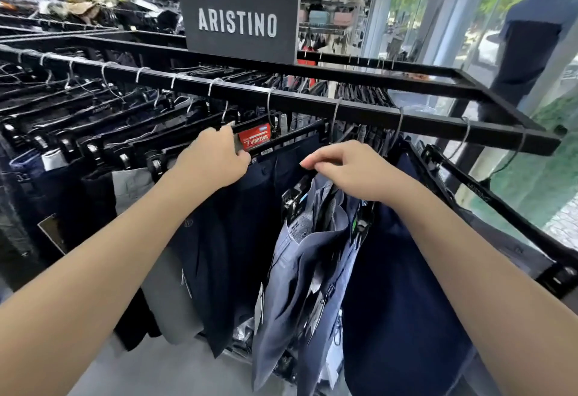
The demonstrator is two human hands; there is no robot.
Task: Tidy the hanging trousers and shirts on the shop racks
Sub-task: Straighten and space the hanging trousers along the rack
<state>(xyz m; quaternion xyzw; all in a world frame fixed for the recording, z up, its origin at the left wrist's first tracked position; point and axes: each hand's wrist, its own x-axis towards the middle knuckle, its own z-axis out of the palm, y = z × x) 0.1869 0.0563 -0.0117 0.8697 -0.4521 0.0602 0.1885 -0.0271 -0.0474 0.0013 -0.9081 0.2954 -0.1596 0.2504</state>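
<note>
A black metal rack rail (312, 104) runs across the view with many trousers on black clip hangers. My left hand (215, 157) grips the waistband end of dark navy trousers (237, 239) on their hanger, beside a red tag (254, 139). My right hand (350, 170) rests with curled fingers on the top of another black hanger (300, 189) carrying light blue-grey trousers (300, 270). Further navy trousers (400, 286) hang to the right. Grey and dark trousers (131, 189) hang packed to the left.
A dark ARISTINO sign (239, 20) stands on the rack top. More racks with clothes lie behind at left. A glass shopfront (469, 20) is at right, with a dark-clothed mannequin or person (531, 35) beside it. Grey floor (140, 370) shows below.
</note>
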